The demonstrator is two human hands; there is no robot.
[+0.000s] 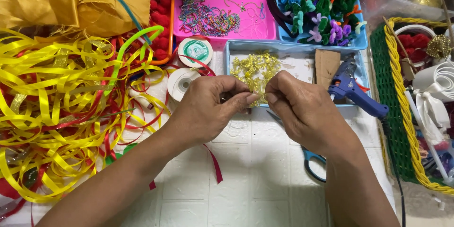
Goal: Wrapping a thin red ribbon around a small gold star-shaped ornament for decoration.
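- White tabletop: bare tiled stretch lies near of both hands, between the forearms; elsewhere it is crowded
- Heap of yellow and red ribbon fills the room left of the left hand, running off the frame edge
- Green and yellow basket walls in the right side, cut off at the edge
- Blue tray lies just beyond the hands, with a blue glue gun beside the right hand
- Scissors lie mostly hidden under the right wrist
- Both hands pinch a small gold piece between meeting fingertips; its shape is too hidden to tell
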